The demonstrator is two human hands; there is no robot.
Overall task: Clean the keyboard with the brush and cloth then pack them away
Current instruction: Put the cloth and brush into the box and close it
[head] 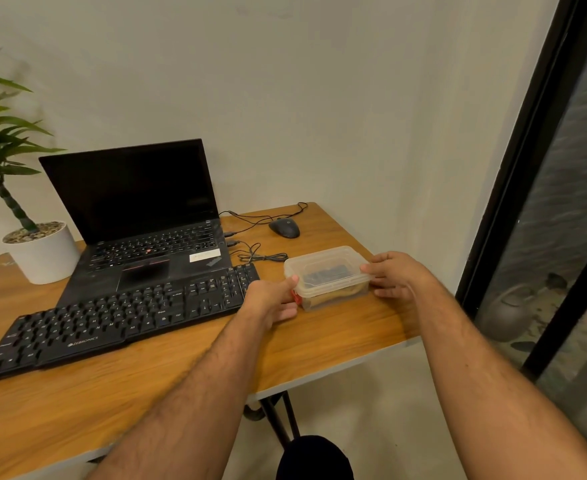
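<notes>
wood desk in a corner, pale wall behind, dark glass door on the right. both forearms reach in from the near edge. left hand and right hand clamp the short ends of a clear lidded box near the desk's right edge, thumbs on the lid, fingers under the rim; prob. steadying it to pop or press the lid, can't tell which. inside: dark bristly thing, likely the brush, w/ something tan below, maybe the cloth, unclear. red tab at box's left corner. keyboard lies at an angle along the front-left, "zebronics" on its near edge. behind it laptop, screen dark, white sticker unreadable. mouse toward the far right corner, cable looped. plant pot at far left.
</notes>
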